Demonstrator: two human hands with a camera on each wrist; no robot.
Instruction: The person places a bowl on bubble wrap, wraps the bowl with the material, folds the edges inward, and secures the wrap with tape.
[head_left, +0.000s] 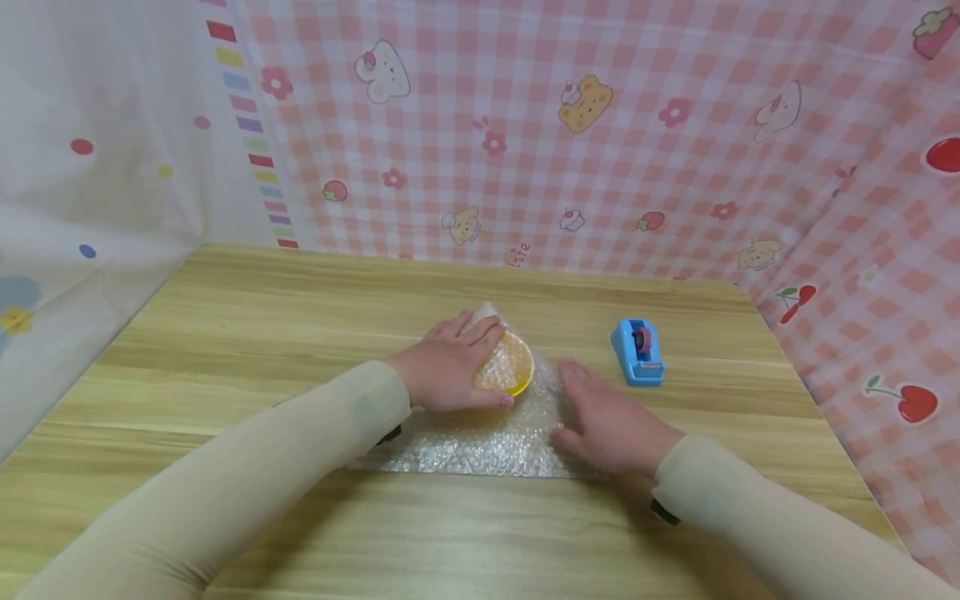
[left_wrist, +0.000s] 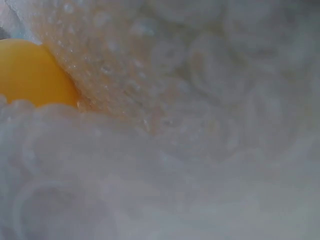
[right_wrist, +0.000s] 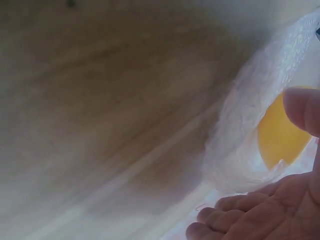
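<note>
A sheet of bubble wrap [head_left: 480, 450] lies on the table, with one part folded up over a round yellow bowl-like thing [head_left: 527, 379]. My left hand [head_left: 453, 367] rests on top of the folded wrap, fingers spread over the yellow thing's opening. At the sheet's right side is my right hand [head_left: 611, 421], fingers extended and thumb apart, holding nothing. In the left wrist view, blurred wrap covers most of the picture beside the smooth yellow side [left_wrist: 35, 75]. The right wrist view has the palm [right_wrist: 280, 210] facing the raised wrap edge [right_wrist: 240, 125] and the yellow side.
A blue tape dispenser [head_left: 637, 354] with a pink roll stands to the right, beyond my right hand. The wood-grain table [head_left: 300, 308] meets a pink checked curtain [head_left: 450, 167] at the back and right, and a pale dotted curtain [head_left: 112, 208] on the left.
</note>
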